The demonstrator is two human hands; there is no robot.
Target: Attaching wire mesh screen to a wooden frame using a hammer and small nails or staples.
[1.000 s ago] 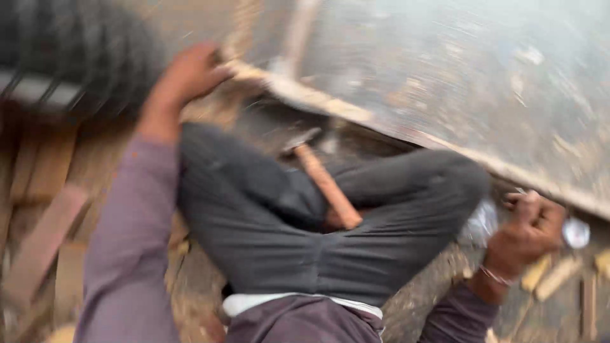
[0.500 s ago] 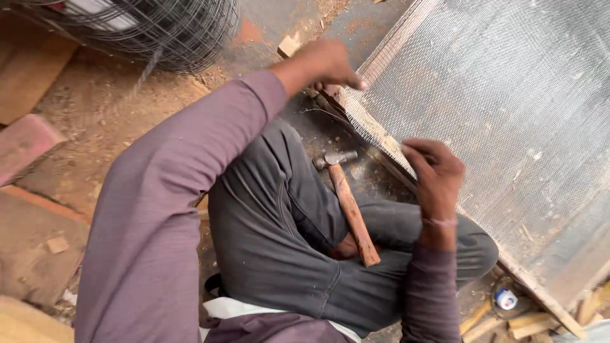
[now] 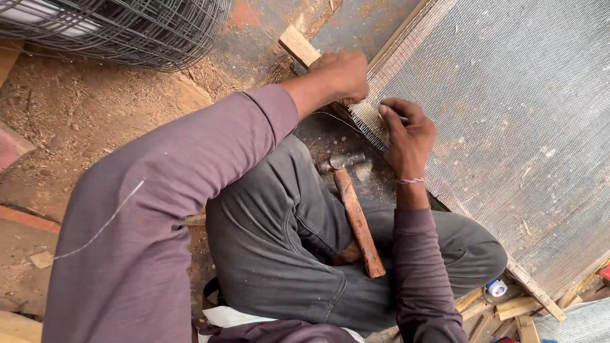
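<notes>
Head view: left hand [image 3: 340, 76] fisted, pressing down on mesh screen [image 3: 508, 108] at wooden frame edge [image 3: 406, 25]. Right hand [image 3: 406, 136] just beside it, fingertips [image 3: 386, 113] pinched on small item at mesh edge, too small to tell what. Hammer [image 3: 352, 209] lies below both hands on lap, untouched. Wire mesh roll [image 3: 121, 28] well left of grip. Risk, judged: frayed mesh wires prick fingers; pinched item slips; mesh shifts if left hand eases.

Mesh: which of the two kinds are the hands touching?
The fine flat mesh on the wooden frame, under both the left hand and right hand; the coarse wire roll lies apart.
</notes>
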